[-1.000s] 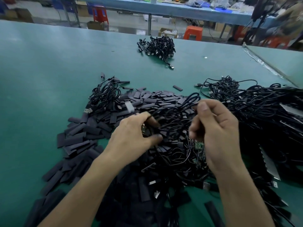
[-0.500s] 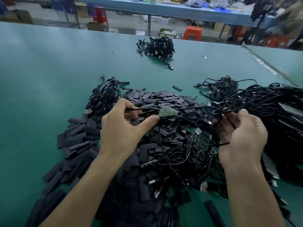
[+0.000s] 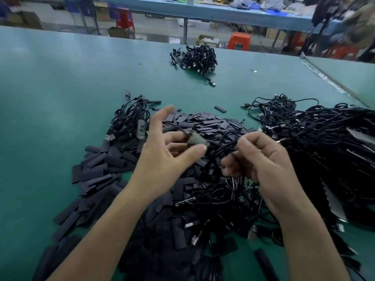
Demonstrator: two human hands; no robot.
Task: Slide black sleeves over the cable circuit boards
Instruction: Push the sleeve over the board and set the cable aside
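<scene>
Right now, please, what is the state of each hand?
Left hand: pinches a pale inline piece, which is blurred.
Right hand: fingers curled round looped black cables.

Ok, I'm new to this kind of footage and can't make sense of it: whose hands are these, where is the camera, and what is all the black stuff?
No machine here: a person works bare-handed, and the camera sits on their head, looking down at the hands. The left hand pinches a pale piece on a cable, blurred by motion. The right hand grips a bunch of black cables. On the green table lie a heap of flat black sleeves, a big tangle of more cable at the right, and a small bundle farther off. Small green boards show beside the right hand.
</scene>
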